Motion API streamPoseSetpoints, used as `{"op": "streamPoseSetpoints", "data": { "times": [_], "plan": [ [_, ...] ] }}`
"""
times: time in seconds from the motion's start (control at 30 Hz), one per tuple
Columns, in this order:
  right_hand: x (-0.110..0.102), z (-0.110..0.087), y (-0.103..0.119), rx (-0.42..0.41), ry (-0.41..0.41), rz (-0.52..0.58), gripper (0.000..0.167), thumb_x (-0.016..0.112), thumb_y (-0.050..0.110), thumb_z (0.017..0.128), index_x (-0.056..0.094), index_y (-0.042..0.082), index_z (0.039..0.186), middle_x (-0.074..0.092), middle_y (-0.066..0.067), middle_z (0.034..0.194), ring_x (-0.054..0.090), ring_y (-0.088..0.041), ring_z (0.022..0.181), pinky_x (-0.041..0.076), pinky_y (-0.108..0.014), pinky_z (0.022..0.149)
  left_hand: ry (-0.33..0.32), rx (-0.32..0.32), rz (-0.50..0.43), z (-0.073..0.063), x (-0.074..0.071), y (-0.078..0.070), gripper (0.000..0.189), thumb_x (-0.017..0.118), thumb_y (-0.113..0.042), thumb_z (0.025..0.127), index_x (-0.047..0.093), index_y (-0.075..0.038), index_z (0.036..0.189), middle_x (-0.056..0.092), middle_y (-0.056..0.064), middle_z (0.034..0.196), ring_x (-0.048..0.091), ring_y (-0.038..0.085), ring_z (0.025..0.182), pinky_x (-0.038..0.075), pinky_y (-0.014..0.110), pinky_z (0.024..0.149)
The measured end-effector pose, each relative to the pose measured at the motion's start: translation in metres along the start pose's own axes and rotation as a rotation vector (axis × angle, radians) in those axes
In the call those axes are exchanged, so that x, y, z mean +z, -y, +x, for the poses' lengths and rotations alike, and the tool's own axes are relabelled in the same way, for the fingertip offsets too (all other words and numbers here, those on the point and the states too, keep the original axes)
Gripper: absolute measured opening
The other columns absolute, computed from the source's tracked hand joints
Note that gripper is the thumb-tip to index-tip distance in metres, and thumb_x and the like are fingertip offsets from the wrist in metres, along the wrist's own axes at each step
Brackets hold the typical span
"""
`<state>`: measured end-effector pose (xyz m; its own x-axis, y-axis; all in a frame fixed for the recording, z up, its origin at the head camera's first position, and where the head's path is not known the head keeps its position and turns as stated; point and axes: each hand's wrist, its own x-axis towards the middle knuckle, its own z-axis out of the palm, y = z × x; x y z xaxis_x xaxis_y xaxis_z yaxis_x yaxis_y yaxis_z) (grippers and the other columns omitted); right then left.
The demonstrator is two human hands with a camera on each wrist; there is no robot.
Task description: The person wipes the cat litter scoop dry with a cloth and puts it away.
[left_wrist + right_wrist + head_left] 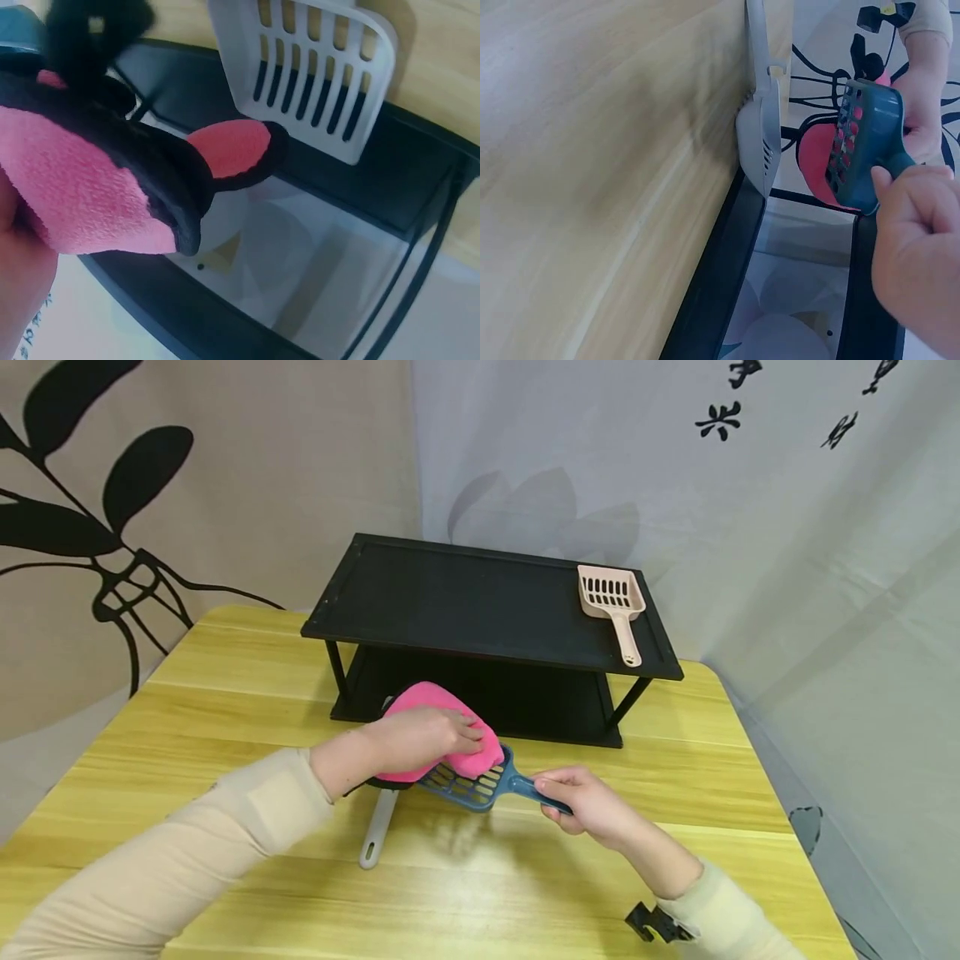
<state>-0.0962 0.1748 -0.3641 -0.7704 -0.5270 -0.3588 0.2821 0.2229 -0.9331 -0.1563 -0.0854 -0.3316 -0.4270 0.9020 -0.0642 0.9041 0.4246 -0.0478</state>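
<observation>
The right hand (pixel 588 803) curls its fingers round the handle of a blue scoop (pixel 512 782); left of them, the left hand (pixel 423 739), fingers bent, grips a pink cloth (pixel 476 765) against its head. Below lies a grey scoop (pixel 378 828); beyond, a black shelf (pixel 465 602) bears a beige scoop (pixel 621 617).

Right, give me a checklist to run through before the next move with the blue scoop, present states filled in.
1. Right hand grips the blue scoop by its handle: ok.
2. Left hand holds the pink cloth over the scoop's slotted pan: ok.
3. Blue scoop held up off the table: ok.
4. Slots clean all over: cannot tell; the cloth hides part of them.
5. Grey scoop out from beneath the cloth: not ok; in the head view only its handle shows plainly.
6. Bare room on the top shelf beside the beige scoop: ok.
</observation>
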Motion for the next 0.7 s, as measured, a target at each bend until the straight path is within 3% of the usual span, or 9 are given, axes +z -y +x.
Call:
{"op": "streamPoseSetpoints", "data": {
  "times": [0.3, 0.47, 0.57, 0.7],
  "plan": [
    [-0.007, -0.005, 0.000, 0.016, -0.005, -0.009, 0.036, 0.040, 0.014, 0.099, 0.049, -0.017, 0.115, 0.046, 0.006, 0.059, 0.028, -0.003, 0.041, 0.022, -0.014, 0.042, 0.004, 0.036, 0.078, -0.007, -0.005, 0.009, 0.037, 0.061, -0.001, 0.087, 0.063, -0.011, 0.123, 0.062, 0.004, 0.126, 0.052, 0.022, 0.124, 0.042, 0.034, 0.103],
    [-0.012, -0.009, 0.000, 0.036, -0.006, -0.048, 0.032, 0.041, 0.015, 0.099, 0.054, -0.014, 0.108, 0.044, 0.005, 0.058, 0.027, -0.003, 0.040, 0.022, -0.014, 0.041, -0.026, -0.014, 0.054, -0.015, -0.007, 0.013, 0.043, 0.064, 0.004, 0.082, 0.063, -0.011, 0.122, 0.061, 0.005, 0.127, 0.053, 0.025, 0.124, 0.043, 0.035, 0.102],
    [-0.014, -0.009, 0.001, 0.057, -0.015, -0.070, 0.028, 0.041, 0.016, 0.100, 0.056, -0.008, 0.099, 0.043, 0.004, 0.058, 0.026, -0.004, 0.040, 0.021, -0.015, 0.041, -0.064, -0.035, 0.032, -0.016, -0.008, 0.009, 0.047, 0.064, 0.008, 0.080, 0.063, -0.012, 0.123, 0.060, 0.004, 0.129, 0.053, 0.024, 0.124, 0.044, 0.034, 0.100],
    [-0.013, -0.005, 0.002, 0.073, -0.028, -0.082, 0.026, 0.041, 0.017, 0.100, 0.055, -0.003, 0.093, 0.043, 0.004, 0.059, 0.026, -0.006, 0.041, 0.021, -0.016, 0.042, -0.082, 0.014, 0.006, -0.008, -0.010, -0.006, 0.045, 0.067, 0.003, 0.081, 0.063, -0.014, 0.123, 0.060, 0.002, 0.128, 0.053, 0.021, 0.124, 0.044, 0.033, 0.100]
  ]
}}
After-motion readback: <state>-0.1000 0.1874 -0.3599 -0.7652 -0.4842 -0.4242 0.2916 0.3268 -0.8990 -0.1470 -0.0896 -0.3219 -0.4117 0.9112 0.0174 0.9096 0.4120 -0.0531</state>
